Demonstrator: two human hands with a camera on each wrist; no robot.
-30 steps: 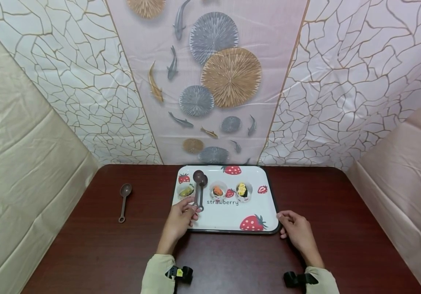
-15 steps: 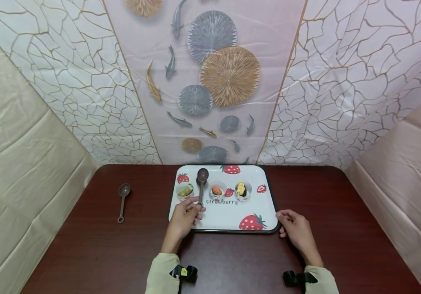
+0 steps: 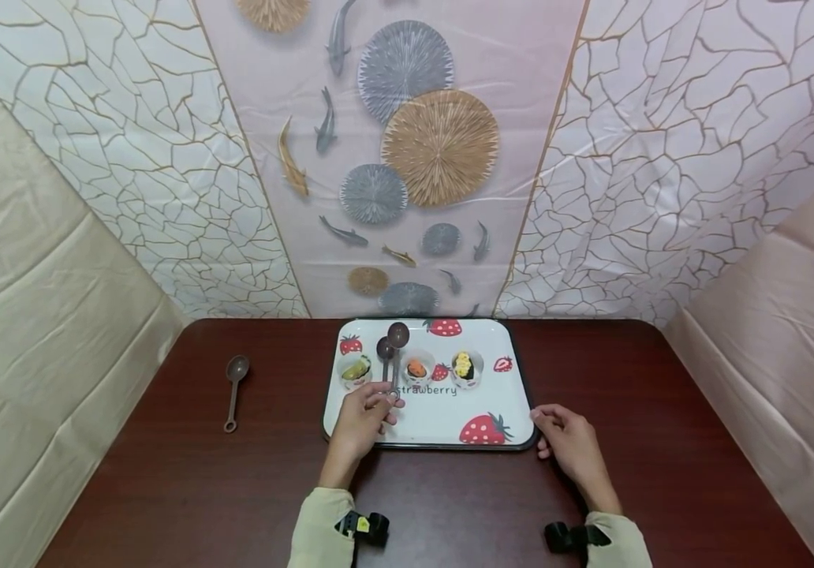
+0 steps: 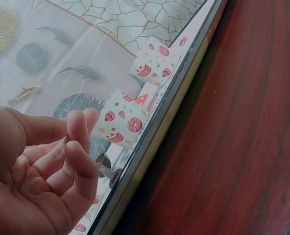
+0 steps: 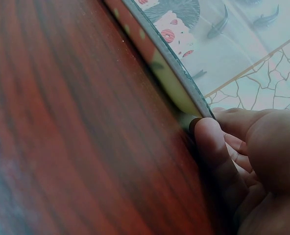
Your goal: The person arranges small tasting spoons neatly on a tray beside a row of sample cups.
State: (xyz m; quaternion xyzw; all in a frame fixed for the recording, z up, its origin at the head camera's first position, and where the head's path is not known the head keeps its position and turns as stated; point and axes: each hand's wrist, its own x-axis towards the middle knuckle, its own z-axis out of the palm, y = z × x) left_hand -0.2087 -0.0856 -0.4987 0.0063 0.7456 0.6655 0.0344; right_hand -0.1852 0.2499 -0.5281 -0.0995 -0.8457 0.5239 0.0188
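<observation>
Inspected over the tray (image 3: 417, 422): the brown spoon (image 3: 398, 336) pinched in the left hand (image 3: 359, 422) has crossed rightward past the second spoon (image 3: 386, 348), evidently not yet released, while the right hand (image 3: 569, 436) pinches the tray's right edge.

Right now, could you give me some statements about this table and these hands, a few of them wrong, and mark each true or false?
1. A lone spoon lies on the table, left of the tray. True.
2. Four cups stand on the tray. False: there are three, a green-filled cup, an orange-filled cup and a yellow-filled cup.
3. The right hand touches the tray's edge. True.
4. Neither hand holds a spoon. False: the left hand pinches another spoon over the tray.
5. The yellow-filled cup stands rightmost. True.
</observation>
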